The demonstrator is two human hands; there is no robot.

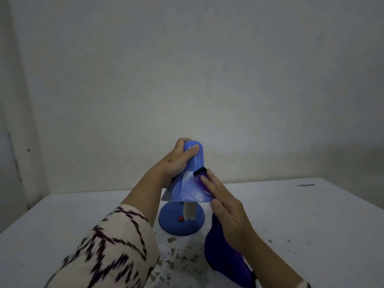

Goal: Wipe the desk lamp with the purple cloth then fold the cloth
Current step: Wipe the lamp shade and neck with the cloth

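Observation:
A blue desk lamp (pixel 188 190) stands on the white table, its round base (pixel 181 222) with a red switch toward me. My left hand (pixel 179 161) grips the narrow top of the lamp's shade. My right hand (pixel 223 206) presses the purple cloth (pixel 223 256) flat against the right side of the shade. Most of the cloth hangs down below my right wrist toward the table. A dark edge of the cloth shows above my fingertips.
The white table (pixel 301 225) has dark chipped spots in front of the lamp base. A bare grey wall rises close behind the table's far edge. A small dark strip (pixel 305 185) lies at the far right of the table.

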